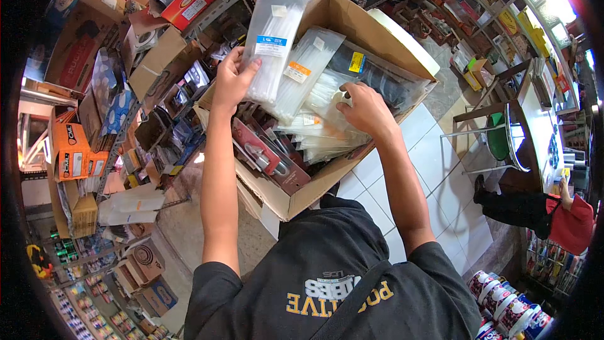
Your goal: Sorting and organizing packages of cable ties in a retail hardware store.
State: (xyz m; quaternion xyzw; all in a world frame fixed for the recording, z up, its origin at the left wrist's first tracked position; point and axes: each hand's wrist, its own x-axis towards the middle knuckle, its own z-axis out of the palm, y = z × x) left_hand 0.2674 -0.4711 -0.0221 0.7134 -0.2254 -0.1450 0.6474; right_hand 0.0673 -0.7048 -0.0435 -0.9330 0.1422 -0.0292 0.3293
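Observation:
In my left hand (pixel 235 78) is a clear plastic pack of white cable ties (pixel 278 23) with a blue label, its upper end above the rim of a cardboard box (pixel 410 52). Beside it in the box lies another white cable tie pack (pixel 314 59) with an orange label. My right hand (pixel 370 108) is over a smaller clear bag of white ties (pixel 325 87), fingers curled; whether they grip the plastic is unclear. A pack of black cable ties (pixel 377 73) with a yellow label lies along the right side. Carded padlocks (pixel 269 156) fill the near left corner.
Metal shelving with cartons (pixel 80 151) and an open carton (pixel 155 52) stands close on the left. At right are a table (pixel 538 118), a green-seated chair (pixel 498 137) and a person in red (pixel 568 222). Stacked tubs (pixel 507 302) stand at lower right.

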